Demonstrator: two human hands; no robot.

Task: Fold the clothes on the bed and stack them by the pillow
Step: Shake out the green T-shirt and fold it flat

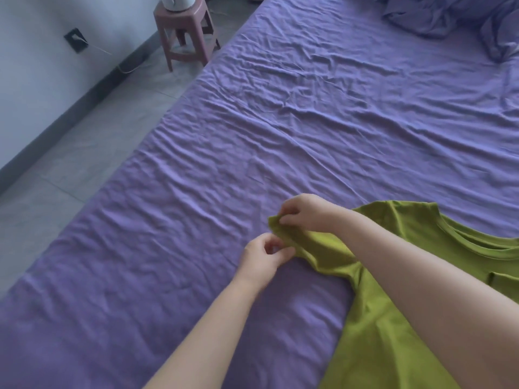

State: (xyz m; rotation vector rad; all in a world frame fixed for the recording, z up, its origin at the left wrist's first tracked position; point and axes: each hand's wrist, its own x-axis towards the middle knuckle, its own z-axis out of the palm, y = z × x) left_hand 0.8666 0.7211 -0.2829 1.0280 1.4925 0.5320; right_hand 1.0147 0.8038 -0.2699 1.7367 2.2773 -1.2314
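A lime-green T-shirt [373, 318] lies spread on the purple bed sheet [252, 136] at the lower right, its neckline toward the right edge. One sleeve is pulled out to the left. My right hand [306, 213] pinches the far edge of that sleeve's cuff. My left hand [264, 258] pinches the near edge of the same cuff, a little lower. My right forearm crosses over the shirt's body and hides part of it. No pillow is visible.
A crumpled purple blanket [455, 21] sits at the top right of the bed. A pink plastic stool [186, 32] carrying a white appliance [177, 1] stands on the grey tiled floor [84, 141] beside the bed's left edge. A wall socket with a cord is on the left wall.
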